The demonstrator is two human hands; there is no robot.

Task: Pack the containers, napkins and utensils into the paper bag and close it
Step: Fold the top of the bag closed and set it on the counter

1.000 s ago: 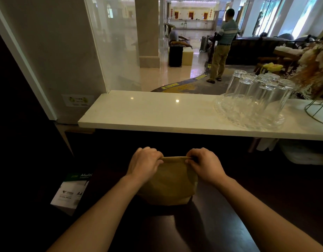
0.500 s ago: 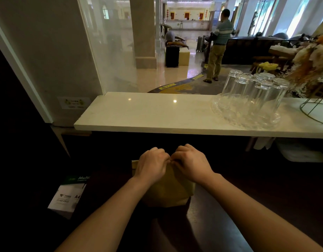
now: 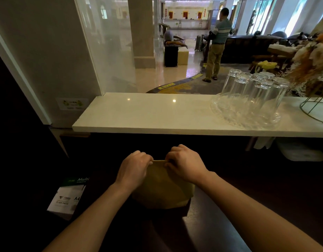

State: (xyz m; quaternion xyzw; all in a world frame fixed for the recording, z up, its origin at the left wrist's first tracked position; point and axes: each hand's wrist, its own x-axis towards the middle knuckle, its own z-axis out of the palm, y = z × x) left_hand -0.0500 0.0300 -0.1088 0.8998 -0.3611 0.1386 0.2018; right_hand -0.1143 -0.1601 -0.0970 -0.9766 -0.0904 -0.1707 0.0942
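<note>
A brown paper bag [image 3: 162, 190] stands upright on the dark desk [image 3: 220, 224] in front of me, its top edge folded flat. My left hand [image 3: 134, 169] pinches the left part of that folded top. My right hand [image 3: 184, 163] pinches the right part, a short strip of the fold showing between the two hands. Whatever is inside the bag is hidden; no containers, napkins or utensils are visible outside it.
A white stone counter [image 3: 148, 117] runs across above the desk. On its right stand upturned glasses on a clear tray [image 3: 248, 104] and a wire basket [image 3: 315, 110]. A pack of A4 paper [image 3: 68, 197] lies at the left. A person stands in the lobby beyond.
My hands came together at the middle of the bag's top half a second ago and have since drawn slightly apart along the fold.
</note>
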